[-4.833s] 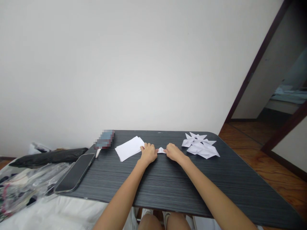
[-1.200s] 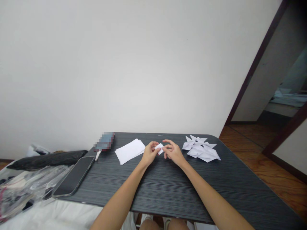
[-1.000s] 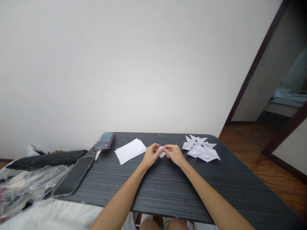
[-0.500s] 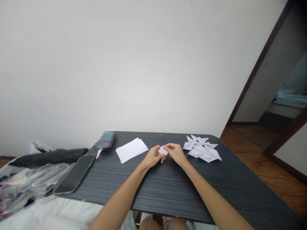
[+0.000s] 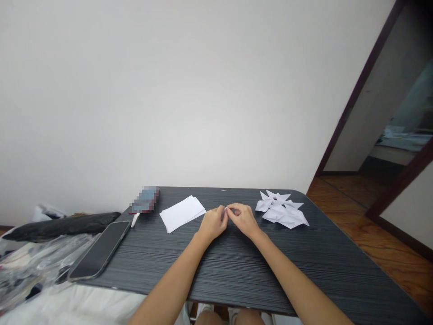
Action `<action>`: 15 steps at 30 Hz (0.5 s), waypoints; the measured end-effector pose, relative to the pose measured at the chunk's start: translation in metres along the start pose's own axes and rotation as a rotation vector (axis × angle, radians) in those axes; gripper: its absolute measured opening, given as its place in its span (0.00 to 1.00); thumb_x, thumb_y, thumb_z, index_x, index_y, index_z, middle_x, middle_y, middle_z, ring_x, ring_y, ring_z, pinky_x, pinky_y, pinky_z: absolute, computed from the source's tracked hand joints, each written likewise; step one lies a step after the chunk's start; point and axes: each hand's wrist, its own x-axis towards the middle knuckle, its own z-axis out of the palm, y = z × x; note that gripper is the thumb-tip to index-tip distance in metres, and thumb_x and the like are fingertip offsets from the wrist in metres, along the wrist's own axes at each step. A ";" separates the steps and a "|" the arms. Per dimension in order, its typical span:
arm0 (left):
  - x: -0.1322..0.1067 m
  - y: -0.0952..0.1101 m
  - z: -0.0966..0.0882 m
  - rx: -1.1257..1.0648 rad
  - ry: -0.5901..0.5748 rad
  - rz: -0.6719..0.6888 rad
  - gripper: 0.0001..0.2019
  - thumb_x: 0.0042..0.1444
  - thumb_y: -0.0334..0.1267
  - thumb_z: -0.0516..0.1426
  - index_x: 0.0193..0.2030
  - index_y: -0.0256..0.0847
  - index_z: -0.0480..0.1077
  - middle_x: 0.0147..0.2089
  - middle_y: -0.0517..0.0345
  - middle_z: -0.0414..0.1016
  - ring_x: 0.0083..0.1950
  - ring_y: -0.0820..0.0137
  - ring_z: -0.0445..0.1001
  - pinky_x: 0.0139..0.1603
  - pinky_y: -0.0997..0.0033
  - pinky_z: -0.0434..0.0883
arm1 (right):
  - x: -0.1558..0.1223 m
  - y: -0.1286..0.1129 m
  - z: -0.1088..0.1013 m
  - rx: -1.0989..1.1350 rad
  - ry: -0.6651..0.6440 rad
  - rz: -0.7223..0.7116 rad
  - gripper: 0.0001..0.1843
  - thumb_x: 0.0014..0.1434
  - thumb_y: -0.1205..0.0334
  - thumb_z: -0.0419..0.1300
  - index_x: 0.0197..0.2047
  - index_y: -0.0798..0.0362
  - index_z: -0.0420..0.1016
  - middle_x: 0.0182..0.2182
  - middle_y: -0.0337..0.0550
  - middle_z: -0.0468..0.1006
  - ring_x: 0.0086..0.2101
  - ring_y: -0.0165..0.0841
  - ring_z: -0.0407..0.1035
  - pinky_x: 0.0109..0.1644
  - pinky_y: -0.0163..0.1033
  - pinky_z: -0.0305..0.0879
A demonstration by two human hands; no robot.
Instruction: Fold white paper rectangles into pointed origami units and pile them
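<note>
The table (image 5: pixel 237 266) is dark grey with fine pale streaks. The paper stack (image 5: pixel 181 213) and folded pieces (image 5: pixel 282 211) are white; the phone (image 5: pixel 99 250) looks black.

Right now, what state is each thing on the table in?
left hand, closed, pinching the small paper piece
right hand, closed, pinching the same piece
small paper piece, mostly hidden between the fingertips
sheet stack, flat, unfolded
folded pieces, piled loosely
phone, face up, screen dark
</note>
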 end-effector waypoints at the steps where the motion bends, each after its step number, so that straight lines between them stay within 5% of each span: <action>1: 0.000 0.000 0.000 0.020 -0.010 -0.003 0.09 0.56 0.37 0.43 0.32 0.38 0.62 0.25 0.54 0.68 0.27 0.69 0.69 0.27 0.74 0.61 | 0.000 -0.001 0.000 -0.021 0.012 -0.013 0.12 0.50 0.63 0.50 0.28 0.54 0.74 0.27 0.42 0.76 0.26 0.30 0.67 0.30 0.32 0.63; 8: 0.002 0.003 0.002 -0.136 0.024 -0.014 0.10 0.57 0.37 0.42 0.40 0.37 0.59 0.29 0.54 0.70 0.29 0.70 0.69 0.29 0.73 0.62 | 0.001 -0.003 -0.004 -0.065 0.013 -0.011 0.11 0.50 0.62 0.49 0.29 0.54 0.72 0.25 0.39 0.74 0.19 0.26 0.61 0.25 0.30 0.59; 15: 0.002 0.008 0.000 -0.361 0.081 -0.061 0.10 0.56 0.39 0.44 0.38 0.38 0.62 0.27 0.59 0.68 0.24 0.77 0.65 0.25 0.79 0.60 | 0.005 0.000 -0.010 0.217 -0.061 0.044 0.09 0.49 0.60 0.52 0.28 0.56 0.69 0.25 0.39 0.70 0.21 0.25 0.63 0.21 0.28 0.59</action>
